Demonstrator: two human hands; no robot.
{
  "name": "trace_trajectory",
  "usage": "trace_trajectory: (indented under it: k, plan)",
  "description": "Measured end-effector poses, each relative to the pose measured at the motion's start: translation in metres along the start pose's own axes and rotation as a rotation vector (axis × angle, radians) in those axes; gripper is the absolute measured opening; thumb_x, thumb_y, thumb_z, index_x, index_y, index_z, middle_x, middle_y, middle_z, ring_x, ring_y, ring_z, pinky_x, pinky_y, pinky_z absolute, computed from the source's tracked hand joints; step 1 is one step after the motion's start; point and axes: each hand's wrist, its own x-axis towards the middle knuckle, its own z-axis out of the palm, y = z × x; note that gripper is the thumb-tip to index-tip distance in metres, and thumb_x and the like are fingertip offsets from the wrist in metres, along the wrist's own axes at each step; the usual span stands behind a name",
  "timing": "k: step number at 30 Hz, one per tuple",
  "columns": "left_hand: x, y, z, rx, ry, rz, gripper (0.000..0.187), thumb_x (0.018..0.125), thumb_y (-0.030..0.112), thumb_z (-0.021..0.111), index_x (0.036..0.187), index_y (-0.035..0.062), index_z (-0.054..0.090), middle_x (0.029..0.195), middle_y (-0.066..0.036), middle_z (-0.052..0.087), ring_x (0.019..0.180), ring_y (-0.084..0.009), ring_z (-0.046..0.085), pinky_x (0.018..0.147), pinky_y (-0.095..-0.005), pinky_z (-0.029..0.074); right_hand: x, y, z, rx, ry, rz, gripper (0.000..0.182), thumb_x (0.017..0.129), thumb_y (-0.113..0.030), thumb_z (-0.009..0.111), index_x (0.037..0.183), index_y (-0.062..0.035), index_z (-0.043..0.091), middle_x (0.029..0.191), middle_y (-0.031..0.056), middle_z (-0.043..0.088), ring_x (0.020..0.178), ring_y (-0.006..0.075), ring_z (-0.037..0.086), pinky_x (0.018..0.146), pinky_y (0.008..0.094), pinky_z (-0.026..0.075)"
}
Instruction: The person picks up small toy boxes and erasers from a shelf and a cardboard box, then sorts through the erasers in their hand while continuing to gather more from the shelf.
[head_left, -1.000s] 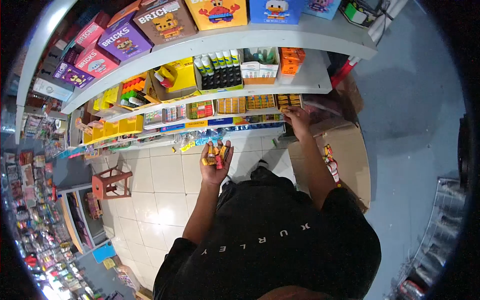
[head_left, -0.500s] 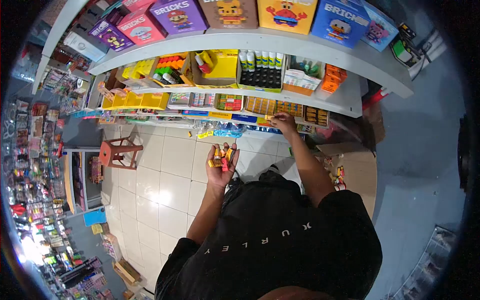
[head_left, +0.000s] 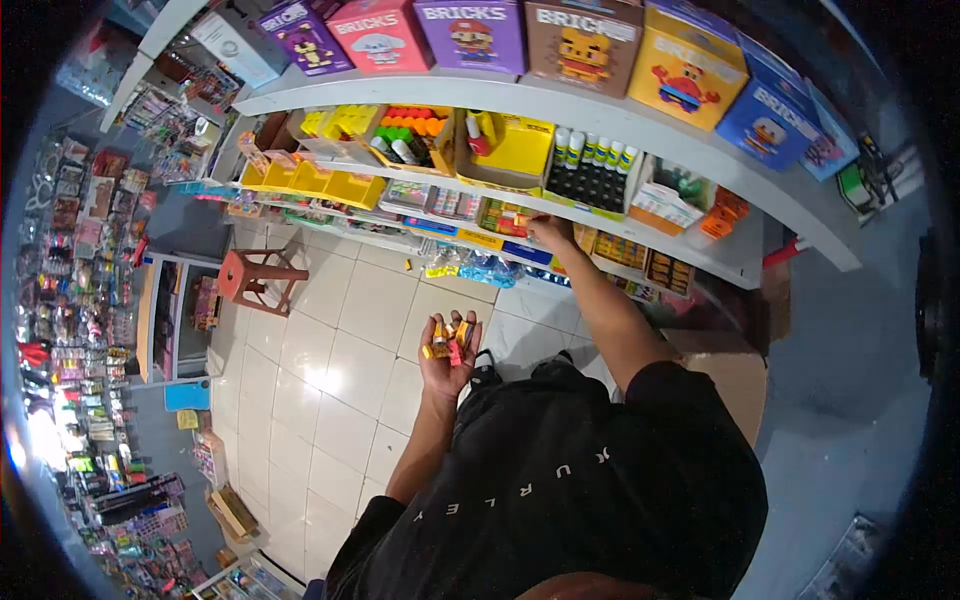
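Note:
Several small yellow, orange and red packets (head_left: 456, 352) lie in my left hand (head_left: 447, 368), palm up above the tiled floor, its fingers curled around them. My right hand (head_left: 548, 232) reaches to the lower shelf, its fingers pinched at a small yellow item (head_left: 521, 221) over a box of red and green packets (head_left: 499, 216). To the right of that hand stand boxes of yellow packets (head_left: 618, 250) and dark-and-orange ones (head_left: 668, 272).
BRICKS boxes (head_left: 470, 35) line the top shelf (head_left: 400, 90). Below are glue sticks (head_left: 595, 150), a yellow tray (head_left: 515, 150) and highlighters (head_left: 415, 125). A red-brown stool (head_left: 262, 278) stands left, a cardboard box (head_left: 730, 375) right. Packaged goods hang far left.
The view has turned, so the shelves appear further right. My right hand has moved left along the shelf, from the yellow packets to the red and green ones. My left hand still holds its packets.

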Motion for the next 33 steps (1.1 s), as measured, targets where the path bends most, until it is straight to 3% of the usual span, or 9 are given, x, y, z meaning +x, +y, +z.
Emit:
trace_trajectory:
  k: [4, 11, 14, 15, 21, 27, 30, 31, 33]
  plan:
    - [-0.011, 0.016, -0.007, -0.054, 0.032, 0.039, 0.018, 0.096, 0.03, 0.055, 0.091, 0.0151, 0.063, 0.1, -0.007, 0.065, 0.112, -0.0321, 0.058, 0.102, -0.0473, 0.045, 0.064, 0.019, 0.046, -0.561, -0.045, 0.031, 0.046, 0.09, -0.04, 0.05, 0.127, -0.0144, 0.057, 0.132, 0.0136, 0.056, 0.12, 0.0312, 0.054, 0.101, 0.043, 0.042]
    - [-0.024, 0.05, -0.036, -0.102, 0.057, 0.13, 0.016, 0.094, 0.03, 0.058, 0.093, 0.0155, 0.064, 0.101, -0.009, 0.066, 0.108, -0.0315, 0.061, 0.101, -0.0466, 0.046, 0.079, 0.024, 0.068, -0.764, 0.063, 0.06, 0.061, 0.092, -0.037, 0.043, 0.148, -0.0163, 0.032, 0.157, 0.0105, 0.023, 0.145, 0.0291, 0.018, 0.119, 0.0404, 0.014]
    - [-0.026, 0.061, -0.039, -0.105, 0.091, 0.143, 0.015, 0.094, 0.03, 0.059, 0.093, 0.0159, 0.064, 0.101, -0.009, 0.066, 0.108, -0.0315, 0.061, 0.101, -0.0459, 0.047, 0.064, -0.003, 0.061, -0.763, -0.002, 0.205, 0.062, 0.092, -0.035, 0.044, 0.149, -0.0155, 0.03, 0.157, 0.0109, 0.021, 0.146, 0.0286, 0.016, 0.12, 0.0402, 0.013]
    - [-0.026, 0.063, -0.038, -0.108, 0.102, 0.144, 0.016, 0.095, 0.03, 0.057, 0.092, 0.0158, 0.064, 0.101, -0.008, 0.066, 0.109, -0.0317, 0.06, 0.101, -0.0465, 0.046, 0.074, 0.02, 0.072, -0.871, 0.145, 0.122, 0.053, 0.091, -0.04, 0.048, 0.138, -0.0137, 0.048, 0.146, 0.0145, 0.043, 0.134, 0.0332, 0.041, 0.112, 0.0439, 0.032]
    - [-0.025, 0.079, -0.038, -0.112, 0.12, 0.13, 0.018, 0.096, 0.029, 0.055, 0.089, 0.0162, 0.064, 0.1, -0.007, 0.065, 0.112, -0.0323, 0.058, 0.102, -0.049, 0.044, 0.077, 0.04, 0.073, -0.836, 0.216, 0.123, 0.044, 0.091, -0.035, 0.049, 0.127, -0.0115, 0.057, 0.132, 0.0167, 0.056, 0.122, 0.0344, 0.053, 0.104, 0.0436, 0.041]
    - [-0.016, 0.091, -0.04, -0.072, 0.071, 0.094, 0.017, 0.095, 0.03, 0.056, 0.091, 0.0162, 0.063, 0.104, -0.008, 0.064, 0.114, -0.0325, 0.057, 0.103, -0.0487, 0.044, 0.077, 0.039, 0.082, -0.859, 0.316, 0.032, 0.046, 0.085, -0.028, 0.056, 0.125, -0.0045, 0.057, 0.13, 0.0233, 0.054, 0.121, 0.0381, 0.052, 0.103, 0.0458, 0.041]
    - [-0.003, 0.096, -0.028, -0.034, -0.008, 0.069, 0.017, 0.095, 0.031, 0.056, 0.094, 0.0157, 0.063, 0.108, -0.009, 0.064, 0.116, -0.032, 0.055, 0.104, -0.0477, 0.043, 0.059, 0.018, 0.078, -0.863, 0.338, -0.168, 0.039, 0.082, -0.024, 0.057, 0.114, -0.0015, 0.063, 0.115, 0.025, 0.063, 0.112, 0.0376, 0.058, 0.099, 0.0448, 0.044]
    - [0.0, 0.097, -0.02, -0.039, -0.025, 0.059, 0.016, 0.095, 0.03, 0.056, 0.094, 0.0158, 0.063, 0.108, -0.009, 0.064, 0.117, -0.0318, 0.055, 0.104, -0.0478, 0.043, 0.041, -0.017, 0.071, -0.78, 0.047, 0.007, 0.037, 0.08, -0.024, 0.062, 0.108, -0.0006, 0.065, 0.104, 0.0229, 0.067, 0.097, 0.0362, 0.065, 0.091, 0.0422, 0.05]
    - [0.013, 0.099, -0.011, -0.048, -0.079, 0.014, 0.016, 0.096, 0.03, 0.055, 0.095, 0.016, 0.063, 0.109, -0.009, 0.064, 0.118, -0.0315, 0.054, 0.105, -0.048, 0.042, 0.031, 0.007, 0.079, -0.303, 0.102, -0.101, 0.024, 0.081, -0.019, 0.069, 0.098, -0.0017, 0.065, 0.082, 0.0139, 0.069, 0.071, 0.0243, 0.068, 0.066, 0.0361, 0.054]
